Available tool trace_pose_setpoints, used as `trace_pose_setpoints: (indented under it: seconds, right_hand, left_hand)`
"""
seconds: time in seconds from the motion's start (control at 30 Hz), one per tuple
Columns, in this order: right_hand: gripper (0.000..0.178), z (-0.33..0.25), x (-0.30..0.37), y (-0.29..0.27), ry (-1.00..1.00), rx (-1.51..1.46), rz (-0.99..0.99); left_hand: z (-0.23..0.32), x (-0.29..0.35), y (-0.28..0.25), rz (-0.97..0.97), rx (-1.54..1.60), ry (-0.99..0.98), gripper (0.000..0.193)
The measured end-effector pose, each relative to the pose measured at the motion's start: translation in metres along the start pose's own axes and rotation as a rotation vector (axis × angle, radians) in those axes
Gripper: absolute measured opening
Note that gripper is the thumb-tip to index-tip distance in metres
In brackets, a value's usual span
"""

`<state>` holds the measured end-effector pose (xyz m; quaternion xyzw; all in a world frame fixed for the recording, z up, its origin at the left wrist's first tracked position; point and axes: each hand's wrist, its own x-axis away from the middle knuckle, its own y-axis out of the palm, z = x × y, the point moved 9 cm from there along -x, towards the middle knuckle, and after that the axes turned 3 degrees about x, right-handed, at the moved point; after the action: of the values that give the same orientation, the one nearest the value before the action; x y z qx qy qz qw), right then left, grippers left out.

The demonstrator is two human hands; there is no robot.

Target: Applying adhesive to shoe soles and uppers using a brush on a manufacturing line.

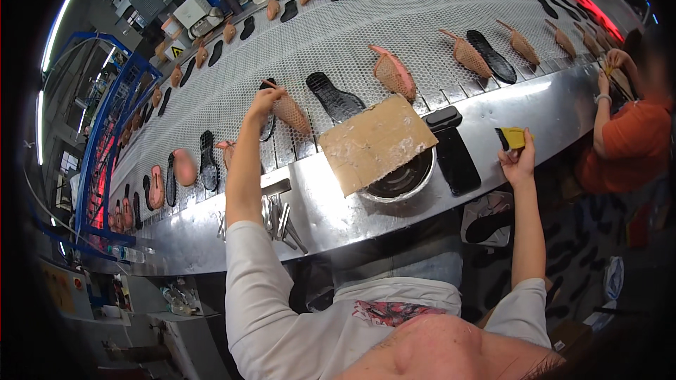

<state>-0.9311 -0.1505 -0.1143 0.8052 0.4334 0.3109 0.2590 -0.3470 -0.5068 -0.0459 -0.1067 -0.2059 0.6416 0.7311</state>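
Blue metal frame [144, 70], white tube light [40, 127], red light [588, 8], grey cabinet [189, 345]

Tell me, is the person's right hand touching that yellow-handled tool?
Touching. The head view shows the right hand with its fingers against the yellow handle of the tool.

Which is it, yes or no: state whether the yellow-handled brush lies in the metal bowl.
No: the right grip holds the yellow-handled brush, apart from the metal bowl.

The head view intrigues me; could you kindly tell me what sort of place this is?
Most likely a shoe factory: rows of black soles and woven tan uppers line a broad mesh belt.
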Motion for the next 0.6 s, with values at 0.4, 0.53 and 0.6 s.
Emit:
trace_pose_setpoints:
  seconds: [0.4, 0.53, 0.6]
  right_hand:
    - [0.056, 0.036, 0.135, 0.168, -0.006, 0.026, -0.575]
    - [0.055, 0.079, 0.157, 0.234, -0.021, 0.21, -0.608]
    - [0.055, 0.091, 0.164, 0.233, 0.172, 0.143, -0.635]
  left_hand:
    - [0.079, 0.331, 0.092, -0.276, 0.25, 0.144, 0.034]
    - [0.079, 0.404, 0.225, -0.733, 0.709, -0.038, 0.039]
    - [0.084, 0.421, 0.254, -0.83, 0.814, -0.001, 0.038]
